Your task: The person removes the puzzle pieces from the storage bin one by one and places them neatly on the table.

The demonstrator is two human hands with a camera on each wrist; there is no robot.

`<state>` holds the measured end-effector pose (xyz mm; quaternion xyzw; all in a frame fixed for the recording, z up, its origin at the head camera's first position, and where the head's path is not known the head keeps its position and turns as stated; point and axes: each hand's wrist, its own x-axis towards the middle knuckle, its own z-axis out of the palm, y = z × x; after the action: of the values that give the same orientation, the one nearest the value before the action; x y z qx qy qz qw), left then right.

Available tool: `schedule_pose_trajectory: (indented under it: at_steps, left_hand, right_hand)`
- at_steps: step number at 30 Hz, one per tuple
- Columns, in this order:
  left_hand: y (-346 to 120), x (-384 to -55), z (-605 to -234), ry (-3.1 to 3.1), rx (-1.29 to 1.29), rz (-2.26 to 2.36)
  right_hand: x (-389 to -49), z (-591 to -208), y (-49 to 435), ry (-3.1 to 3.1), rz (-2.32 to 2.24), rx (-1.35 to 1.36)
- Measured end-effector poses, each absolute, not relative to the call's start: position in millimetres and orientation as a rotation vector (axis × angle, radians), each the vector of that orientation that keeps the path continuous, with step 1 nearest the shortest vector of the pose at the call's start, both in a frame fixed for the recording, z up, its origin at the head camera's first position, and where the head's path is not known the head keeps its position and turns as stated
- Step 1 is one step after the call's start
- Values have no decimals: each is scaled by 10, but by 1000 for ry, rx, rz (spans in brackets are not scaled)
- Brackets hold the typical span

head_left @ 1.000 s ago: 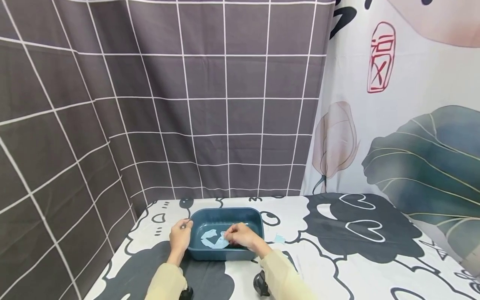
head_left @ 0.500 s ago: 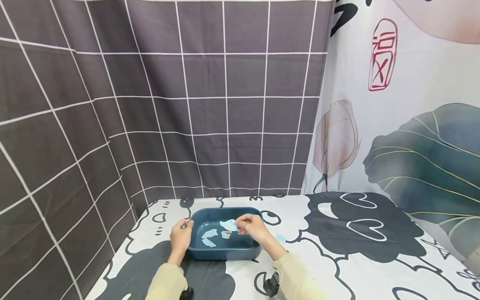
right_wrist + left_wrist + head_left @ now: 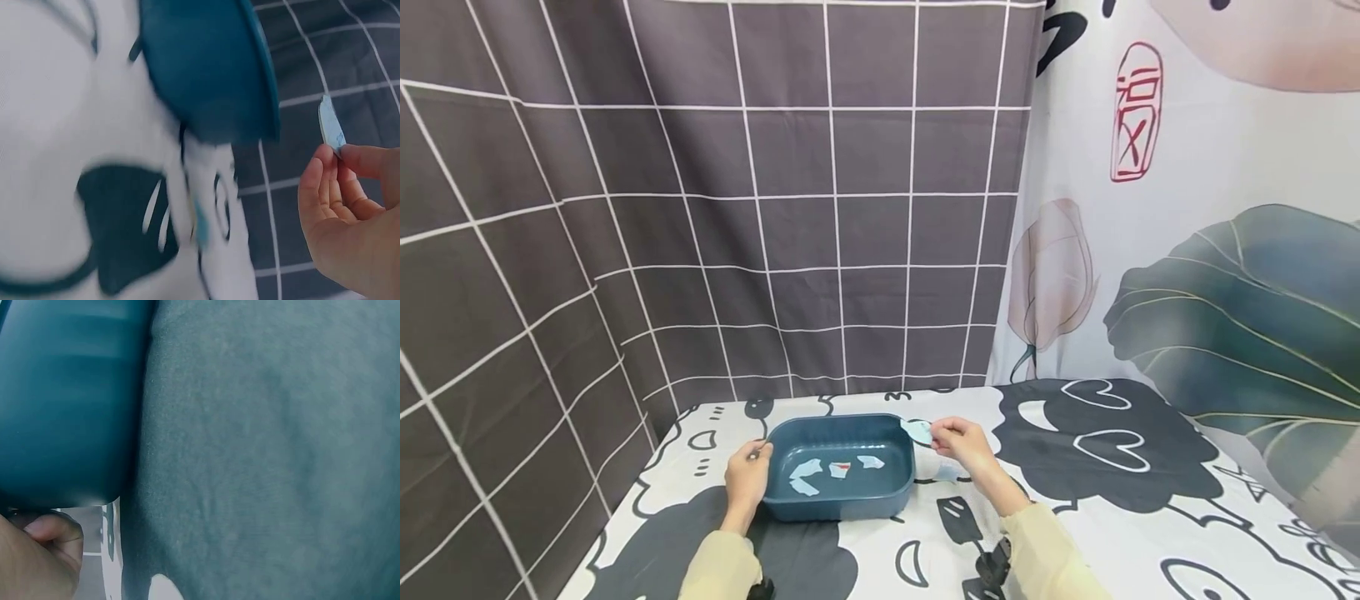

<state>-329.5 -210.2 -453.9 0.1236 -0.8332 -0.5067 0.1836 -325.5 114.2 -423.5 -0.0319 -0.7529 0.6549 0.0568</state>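
Note:
A dark blue rectangular basin [image 3: 838, 508] stands on the cloth in the head view. Several torn light blue paper pieces [image 3: 806, 468] lie on its bottom, one with a red mark. My left hand [image 3: 747, 482] grips the basin's left end; in the left wrist view its curled fingers [image 3: 59, 530] are at the basin's end, partly cut off. Beyond the basin's right rim, my right hand [image 3: 964, 446] pinches a torn piece of light blue paper [image 3: 917, 431] between thumb and fingers, raised above the cloth. Small writing shows on this piece [image 3: 331, 127] in the right wrist view.
Another light blue scrap [image 3: 950, 472] lies on the cloth to the right of the basin. The black-and-white patterned cloth [image 3: 1120, 533] covers the table. A dark grid curtain [image 3: 872, 233] hangs behind and at the left, a printed white one [image 3: 1075, 150] at the right.
My right hand has moved from inside the basin out to the right past its rim, lifting a paper piece with it. The left hand stays at the basin's left end.

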Motion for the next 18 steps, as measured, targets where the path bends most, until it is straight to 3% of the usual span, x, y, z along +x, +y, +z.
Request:
schedule_pose_trajectory:
  at_steps: [8, 18]
  left_hand:
    - [-2106, -3274, -4539, -2363, 351, -1453]
    - [-2102, -3284, -4532, -2382, 347, -1450]
  right_hand:
    - [-3197, -4429, 1580, -2356, 1835, -239]
    - [-3121, -4595, 1796, -2453, 1650, -332]
